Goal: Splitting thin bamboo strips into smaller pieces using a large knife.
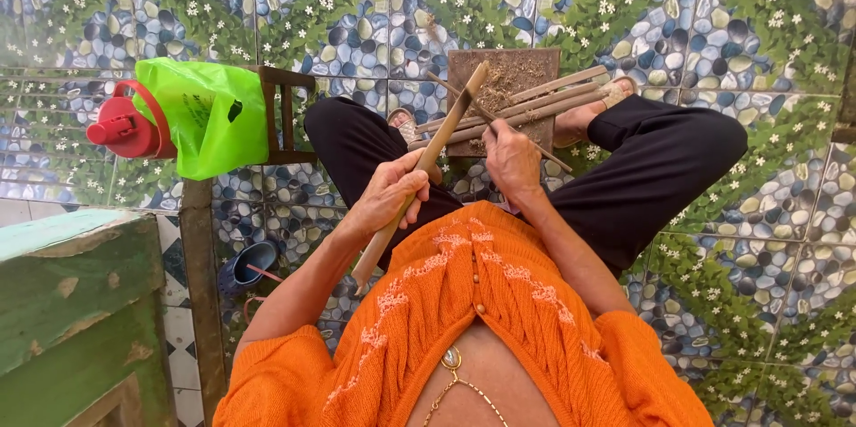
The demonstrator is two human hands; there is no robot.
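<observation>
My left hand (pixel 390 193) grips a long split bamboo strip (pixel 450 124) that slants from my lap up to the wooden block. My right hand (pixel 511 160) is closed around a thin tool or sliver (pixel 464 97) laid against the strip's upper part; the tool's blade is hard to make out. Several more bamboo strips (pixel 535 104) lie across a brown wooden block (pixel 504 79) between my feet. I sit with knees apart in black trousers and an orange knitted top.
The floor is tiled with a pebble and flower pattern. A small wooden stool (pixel 283 115) stands at the left, with a green plastic bag (pixel 207 115) and a red jug (pixel 125 128) beside it. A green wooden box (pixel 76 302) fills the lower left, and a blue cup (pixel 250 266) sits near it.
</observation>
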